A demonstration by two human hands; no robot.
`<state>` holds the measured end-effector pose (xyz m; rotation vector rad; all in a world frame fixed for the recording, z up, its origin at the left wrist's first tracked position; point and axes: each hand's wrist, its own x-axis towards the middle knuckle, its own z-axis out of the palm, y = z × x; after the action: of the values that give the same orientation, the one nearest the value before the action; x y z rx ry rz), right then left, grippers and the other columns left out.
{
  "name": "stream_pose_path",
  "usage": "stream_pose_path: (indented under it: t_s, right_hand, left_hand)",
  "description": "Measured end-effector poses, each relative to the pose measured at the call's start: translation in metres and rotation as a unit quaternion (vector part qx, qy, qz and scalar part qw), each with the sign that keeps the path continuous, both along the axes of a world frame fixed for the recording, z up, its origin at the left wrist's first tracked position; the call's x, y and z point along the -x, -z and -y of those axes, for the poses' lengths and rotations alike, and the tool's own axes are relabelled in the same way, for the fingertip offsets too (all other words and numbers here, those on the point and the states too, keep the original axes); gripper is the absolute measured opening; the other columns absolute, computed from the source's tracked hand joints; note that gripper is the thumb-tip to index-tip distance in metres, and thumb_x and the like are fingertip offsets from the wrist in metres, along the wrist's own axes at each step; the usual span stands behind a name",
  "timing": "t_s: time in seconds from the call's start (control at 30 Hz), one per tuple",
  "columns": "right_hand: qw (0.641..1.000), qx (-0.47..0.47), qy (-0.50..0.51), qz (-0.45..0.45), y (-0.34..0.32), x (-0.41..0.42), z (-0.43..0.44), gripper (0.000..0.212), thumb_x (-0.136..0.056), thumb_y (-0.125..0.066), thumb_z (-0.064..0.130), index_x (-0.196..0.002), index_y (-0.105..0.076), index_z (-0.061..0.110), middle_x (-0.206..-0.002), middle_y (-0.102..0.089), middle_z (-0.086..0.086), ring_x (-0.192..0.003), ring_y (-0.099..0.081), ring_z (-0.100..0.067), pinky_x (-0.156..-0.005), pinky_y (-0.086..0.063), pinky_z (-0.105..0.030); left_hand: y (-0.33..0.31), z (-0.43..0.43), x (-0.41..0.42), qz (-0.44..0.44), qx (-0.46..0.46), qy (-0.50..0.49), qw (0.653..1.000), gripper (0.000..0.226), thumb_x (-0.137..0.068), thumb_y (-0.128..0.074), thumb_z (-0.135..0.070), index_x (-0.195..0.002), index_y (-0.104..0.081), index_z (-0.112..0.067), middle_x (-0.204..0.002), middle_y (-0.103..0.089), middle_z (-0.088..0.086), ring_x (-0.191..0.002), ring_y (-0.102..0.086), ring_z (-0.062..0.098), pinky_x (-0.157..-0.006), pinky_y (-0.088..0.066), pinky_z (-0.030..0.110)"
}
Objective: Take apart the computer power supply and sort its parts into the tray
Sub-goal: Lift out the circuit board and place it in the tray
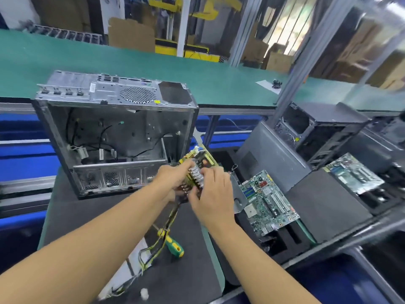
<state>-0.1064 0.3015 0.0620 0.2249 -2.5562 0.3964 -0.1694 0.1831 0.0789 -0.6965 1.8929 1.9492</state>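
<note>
- Power supply board [198, 160]: held tilted in the air, just right of the open computer case [114, 132].
- Left hand [173, 178]: fingers curled over the board's left edge, gripping it.
- Right hand [213, 194]: fingers curled round the board's near end.
- Wire bundle [153, 251]: hangs from the board to the mat in front of the case.
- Screwdriver [174, 245]: lies across those wires.
- Tray [276, 249]: further right of the case, holding a motherboard [267, 200].
</note>
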Motion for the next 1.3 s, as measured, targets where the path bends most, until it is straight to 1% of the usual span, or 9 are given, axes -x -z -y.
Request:
stream_pose_path:
  t_s: [0.1, 0.27, 0.43, 0.53, 0.77, 0.9, 1.0, 1.1, 1.3]
  right_hand:
    - [0.998, 0.0, 0.054, -0.026, -0.006, -0.001, -0.002, 0.046, -0.073, -0.067, 0.022, -0.117, -0.059, 0.01, -0.114, -0.053, -0.008, -0.095, -0.049, -0.029, -0.081, -0.043, -0.039]
    - [0.96, 0.245, 0.128, -0.035, -0.018, -0.004, -0.001, 0.032, -0.086, -0.062, 0.027, -0.109, -0.047, 0.01, -0.113, -0.041, -0.003, -0.106, -0.042, -0.022, -0.096, -0.04, -0.04]
    - [0.791, 0.518, 0.243, 0.219, -0.022, 0.01, -0.013, 0.053, -0.085, -0.054, 0.062, -0.108, -0.045, 0.015, -0.109, -0.057, -0.006, -0.095, -0.056, -0.022, -0.077, -0.047, -0.04]
    - [0.718, 0.561, 0.258, 0.322, -0.018, 0.016, -0.024, 0.076, -0.08, -0.05, 0.072, -0.122, -0.059, 0.009, -0.107, -0.066, -0.007, -0.082, -0.055, -0.019, -0.064, -0.039, -0.033]
    - [0.648, 0.654, 0.263, 0.287, -0.001, 0.037, -0.049, 0.055, -0.078, -0.069, 0.06, -0.105, -0.07, 0.011, -0.097, -0.076, -0.008, -0.081, -0.067, -0.017, -0.054, -0.041, -0.028]
    - [0.648, 0.659, 0.264, 0.275, 0.002, 0.062, -0.063, 0.06, -0.076, -0.073, 0.057, -0.113, -0.064, 0.01, -0.103, -0.072, -0.01, -0.074, -0.064, -0.018, -0.04, -0.039, -0.02]
    - [0.669, 0.655, 0.264, 0.233, 0.0, 0.091, -0.08, 0.065, -0.073, -0.077, 0.051, -0.117, -0.058, 0.007, -0.107, -0.068, -0.014, -0.078, -0.065, -0.024, -0.049, -0.048, -0.028]
    - [0.718, 0.597, 0.272, 0.232, -0.003, 0.125, -0.103, 0.069, -0.065, -0.074, 0.053, -0.112, -0.055, 0.007, -0.096, -0.063, -0.013, -0.067, -0.059, -0.025, -0.048, -0.045, -0.029]
    - [0.845, 0.391, 0.238, 0.277, 0.026, 0.193, -0.135, 0.08, -0.069, -0.074, 0.051, -0.128, -0.046, 0.005, -0.116, -0.058, -0.011, -0.101, -0.057, -0.03, -0.073, -0.045, -0.037]
  left_hand:
    - [-0.018, -0.008, 0.01, 0.022, -0.165, 0.025, 0.986, 0.046, -0.078, -0.069, -0.037, -0.115, -0.071, -0.009, -0.104, -0.075, 0.014, -0.095, -0.073, 0.029, -0.077, -0.061, 0.042]
    - [-0.022, -0.022, 0.005, 0.054, -0.325, 0.03, 0.944, 0.036, -0.094, -0.057, -0.025, -0.126, -0.062, -0.008, -0.12, -0.069, 0.018, -0.111, -0.066, 0.032, -0.084, -0.058, 0.047]
    - [-0.006, -0.039, -0.002, 0.073, -0.373, -0.009, 0.925, 0.017, -0.091, -0.064, -0.019, -0.102, -0.066, -0.007, -0.108, -0.069, 0.014, -0.113, -0.064, 0.029, -0.108, -0.047, 0.044]
    - [0.004, -0.05, -0.007, 0.068, -0.364, -0.007, 0.929, 0.026, -0.098, -0.057, -0.028, -0.116, -0.057, -0.009, -0.113, -0.062, 0.013, -0.099, -0.062, 0.028, -0.102, -0.049, 0.04]
    - [0.009, -0.077, -0.013, 0.117, -0.397, -0.023, 0.91, 0.018, -0.091, -0.067, -0.029, -0.099, -0.064, -0.014, -0.094, -0.068, 0.007, -0.083, -0.062, 0.019, -0.067, -0.047, 0.03]
    - [0.014, -0.096, 0.001, 0.142, -0.368, -0.04, 0.918, 0.027, -0.087, -0.072, -0.041, -0.102, -0.064, -0.02, -0.091, -0.06, -0.002, -0.079, -0.051, 0.012, -0.065, -0.042, 0.027]
    - [0.014, -0.112, 0.018, 0.138, -0.4, -0.033, 0.905, 0.034, -0.087, -0.073, -0.044, -0.106, -0.062, -0.018, -0.085, -0.061, 0.001, -0.071, -0.051, 0.012, -0.053, -0.047, 0.024]
    - [0.019, -0.124, 0.036, 0.126, -0.4, 0.002, 0.908, 0.048, -0.086, -0.072, -0.05, -0.117, -0.056, -0.017, -0.098, -0.067, 0.008, -0.08, -0.057, 0.017, -0.064, -0.049, 0.028]
    - [0.055, -0.125, 0.062, 0.165, -0.259, 0.142, 0.941, 0.037, -0.096, -0.063, -0.04, -0.112, -0.06, -0.006, -0.116, -0.067, 0.011, -0.101, -0.064, 0.02, -0.086, -0.051, 0.031]
